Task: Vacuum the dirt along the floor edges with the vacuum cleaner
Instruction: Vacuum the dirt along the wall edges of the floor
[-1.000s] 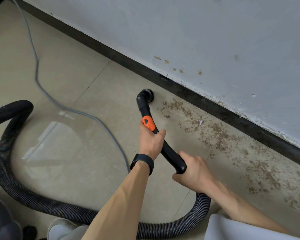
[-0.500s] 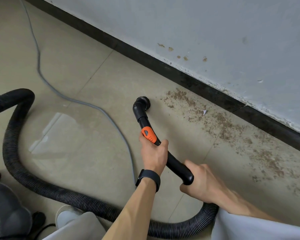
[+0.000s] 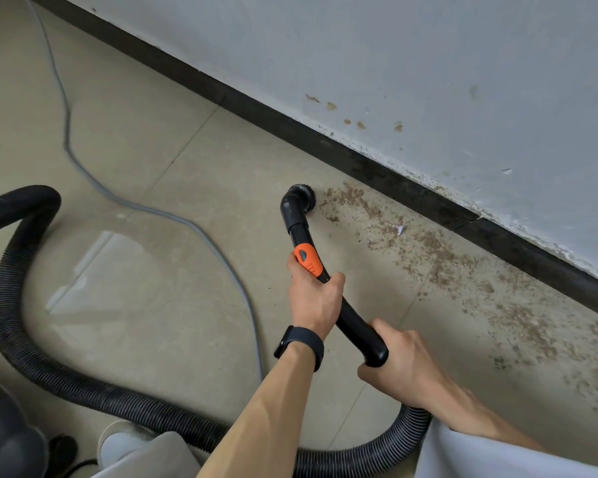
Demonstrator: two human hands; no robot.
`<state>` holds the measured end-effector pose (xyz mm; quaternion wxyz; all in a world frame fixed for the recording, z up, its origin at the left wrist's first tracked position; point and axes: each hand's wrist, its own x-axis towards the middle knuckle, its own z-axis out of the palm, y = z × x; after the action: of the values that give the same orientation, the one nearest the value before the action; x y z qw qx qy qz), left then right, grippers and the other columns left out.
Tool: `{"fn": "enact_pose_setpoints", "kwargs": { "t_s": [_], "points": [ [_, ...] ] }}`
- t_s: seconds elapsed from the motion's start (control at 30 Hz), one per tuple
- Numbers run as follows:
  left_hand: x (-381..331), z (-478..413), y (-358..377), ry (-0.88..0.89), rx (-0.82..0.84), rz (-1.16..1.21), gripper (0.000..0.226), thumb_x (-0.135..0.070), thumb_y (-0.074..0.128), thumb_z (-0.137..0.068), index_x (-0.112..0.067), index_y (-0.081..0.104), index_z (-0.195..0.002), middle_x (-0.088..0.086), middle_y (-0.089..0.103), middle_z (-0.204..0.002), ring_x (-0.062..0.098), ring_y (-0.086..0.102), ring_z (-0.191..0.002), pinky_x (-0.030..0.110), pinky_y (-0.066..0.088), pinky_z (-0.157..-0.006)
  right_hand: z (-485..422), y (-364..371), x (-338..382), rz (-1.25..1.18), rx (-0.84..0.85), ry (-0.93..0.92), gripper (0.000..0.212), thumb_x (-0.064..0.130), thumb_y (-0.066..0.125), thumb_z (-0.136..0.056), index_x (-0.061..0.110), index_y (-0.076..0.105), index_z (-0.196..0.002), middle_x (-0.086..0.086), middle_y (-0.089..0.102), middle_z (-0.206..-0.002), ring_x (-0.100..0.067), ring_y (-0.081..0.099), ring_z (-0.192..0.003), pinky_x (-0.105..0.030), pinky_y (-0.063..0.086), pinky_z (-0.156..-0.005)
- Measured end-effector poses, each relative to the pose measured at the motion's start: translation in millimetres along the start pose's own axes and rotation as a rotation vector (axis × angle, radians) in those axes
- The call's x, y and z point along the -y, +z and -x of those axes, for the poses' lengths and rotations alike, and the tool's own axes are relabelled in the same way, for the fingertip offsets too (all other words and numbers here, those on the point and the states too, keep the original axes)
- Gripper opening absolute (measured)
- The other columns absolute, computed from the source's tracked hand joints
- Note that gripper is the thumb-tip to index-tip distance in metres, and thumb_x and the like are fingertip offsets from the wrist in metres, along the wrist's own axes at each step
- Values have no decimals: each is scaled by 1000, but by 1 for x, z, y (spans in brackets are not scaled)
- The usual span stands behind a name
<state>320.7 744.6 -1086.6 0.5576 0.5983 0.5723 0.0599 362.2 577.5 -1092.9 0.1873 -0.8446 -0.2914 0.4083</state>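
The black vacuum wand point(image 3: 354, 322) with an orange slider point(image 3: 308, 258) slants down to a round brush nozzle point(image 3: 299, 201) on the beige tile floor. My left hand point(image 3: 313, 296) grips the wand just below the orange slider. My right hand point(image 3: 399, 365) grips the wand's rear end where the ribbed hose point(image 3: 21, 343) joins. Brown dirt point(image 3: 428, 257) is strewn along the black baseboard point(image 3: 359, 163), starting just right of the nozzle and running to the right edge.
The ribbed hose loops across the floor to the dark vacuum body point(image 3: 7, 432) at bottom left. A grey power cord point(image 3: 173, 219) snakes over the tiles on the left. A stained white wall point(image 3: 428, 63) stands above the baseboard. My shoe point(image 3: 125, 439) shows at the bottom.
The nozzle was pulled back a little from the baseboard, then pushed out to the left end of the dirt strip. Both hands kept their grip.
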Motion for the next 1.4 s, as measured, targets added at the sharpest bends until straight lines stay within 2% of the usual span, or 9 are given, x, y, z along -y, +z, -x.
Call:
{"fn": "enact_pose_setpoints", "kwargs": {
  "t_s": [0.17, 0.37, 0.57, 0.73, 0.97, 1.1, 1.27, 1.4],
  "points": [
    [-4, -3, 5, 6, 15, -14, 59, -18, 64, -85, -20, 31, -134, 2, 49, -78, 16, 51, -60, 24, 45, -52, -2, -1, -1, 13, -25, 16, 33, 38, 63, -60, 39, 39, -82, 3, 53, -58, -19, 53, -57, -38, 46, -55],
    [-11, -9, 11, 28, 37, -39, 56, -20, 65, -85, -22, 32, -130, 3, 49, -79, 17, 52, -61, 27, 48, -53, -7, -4, -4, -5, -64, 23, 28, 33, 63, -61, 26, 42, -79, 2, 53, -58, -21, 54, -57, -39, 45, -55],
    [-16, -14, 19, 49, 48, -40, 57, -19, 65, -84, -20, 33, -131, 1, 48, -77, 14, 51, -59, 25, 44, -52, -13, -7, -9, 2, -85, 27, 30, 36, 62, -61, 29, 39, -78, 2, 52, -56, -18, 50, -53, -37, 44, -52],
    [-24, -18, 25, 59, 72, -47, 55, -18, 64, -84, -20, 34, -129, 2, 48, -76, 16, 51, -60, 29, 49, -54, -18, -11, -10, -2, -104, 39, 30, 34, 66, -63, 29, 41, -78, 3, 53, -57, -16, 51, -54, -33, 43, -52],
    [-37, -26, 35, 82, 90, -67, 62, -20, 65, -86, -18, 30, -137, 0, 49, -77, 16, 52, -61, 29, 50, -56, -26, -23, -11, -18, -107, 53, 30, 30, 71, -68, 28, 43, -80, 2, 56, -61, -14, 54, -58, -28, 40, -51],
    [-37, -26, 30, 90, 110, -65, 58, -19, 65, -85, -21, 31, -133, 1, 49, -77, 16, 52, -61, 29, 49, -56, -26, -21, -7, -18, -108, 28, 30, 30, 71, -68, 29, 43, -80, 3, 54, -59, -14, 53, -55, -25, 37, -49],
    [-29, -23, 12, 58, 58, -59, 54, -18, 65, -85, -18, 35, -129, 0, 48, -77, 15, 50, -61, 28, 46, -54, -23, -16, 2, 3, -92, -28, 31, 30, 67, -64, 29, 39, -77, 3, 49, -55, -16, 48, -51, -29, 33, -48],
    [-12, -11, -1, 30, 4, -12, 55, -17, 66, -85, -18, 36, -130, 1, 48, -77, 16, 51, -62, 28, 47, -55, -14, -10, 4, 46, 0, -77, 30, 36, 65, -63, 29, 43, -84, 2, 56, -62, -16, 56, -55, -35, 44, -52]
  ]
}}
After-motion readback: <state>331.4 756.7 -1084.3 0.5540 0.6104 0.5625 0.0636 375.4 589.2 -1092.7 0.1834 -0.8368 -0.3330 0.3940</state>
